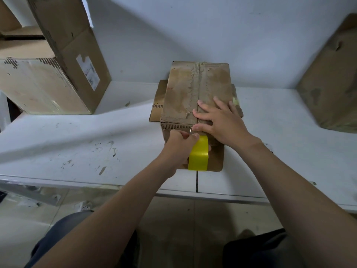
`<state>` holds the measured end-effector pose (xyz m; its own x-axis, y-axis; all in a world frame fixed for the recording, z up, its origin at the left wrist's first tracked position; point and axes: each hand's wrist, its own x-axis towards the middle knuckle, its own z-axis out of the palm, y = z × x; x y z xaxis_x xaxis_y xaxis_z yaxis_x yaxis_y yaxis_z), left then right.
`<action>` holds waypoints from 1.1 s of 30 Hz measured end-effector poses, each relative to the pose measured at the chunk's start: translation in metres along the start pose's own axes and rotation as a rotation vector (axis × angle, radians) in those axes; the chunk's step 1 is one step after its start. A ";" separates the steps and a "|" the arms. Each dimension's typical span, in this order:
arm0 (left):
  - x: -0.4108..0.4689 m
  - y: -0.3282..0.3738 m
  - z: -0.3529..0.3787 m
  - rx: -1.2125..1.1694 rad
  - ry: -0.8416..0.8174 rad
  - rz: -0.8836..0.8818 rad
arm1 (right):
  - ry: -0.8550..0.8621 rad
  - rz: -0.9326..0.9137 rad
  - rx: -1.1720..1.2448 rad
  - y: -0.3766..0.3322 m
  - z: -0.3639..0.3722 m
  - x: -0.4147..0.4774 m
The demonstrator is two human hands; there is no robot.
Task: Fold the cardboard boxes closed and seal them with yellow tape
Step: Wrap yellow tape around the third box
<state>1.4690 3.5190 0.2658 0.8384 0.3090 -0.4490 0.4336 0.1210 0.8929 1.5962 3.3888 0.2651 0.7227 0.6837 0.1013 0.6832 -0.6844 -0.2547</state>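
Near the table's [77, 144] front edge stands the worn cardboard box [183, 93], flaps folded. The right hand [222, 120] presses flat on the seam; the left hand [177, 149] curls round the yellow tape roll [199, 155]. The board looks light and soft, so it is best held beside the seam.

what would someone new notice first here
The bright yellow tape stands out at the centre, gripped by the left hand against the near face of a worn box on the white table. The right hand lies flat on the box's top, beside its middle seam. A big box stands at the far left.
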 end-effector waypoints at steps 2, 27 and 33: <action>-0.004 0.006 -0.004 -0.004 -0.071 -0.018 | 0.013 -0.001 -0.011 -0.001 0.000 -0.001; -0.003 -0.012 -0.019 0.095 -0.132 -0.117 | 0.136 -0.041 -0.153 0.000 0.013 -0.008; 0.007 -0.008 -0.021 0.065 -0.108 -0.130 | 0.158 -0.039 -0.194 -0.002 0.015 -0.010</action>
<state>1.4649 3.5397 0.2562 0.8029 0.1913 -0.5646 0.5583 0.0906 0.8247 1.5864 3.3871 0.2501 0.6922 0.6732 0.2601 0.7074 -0.7043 -0.0596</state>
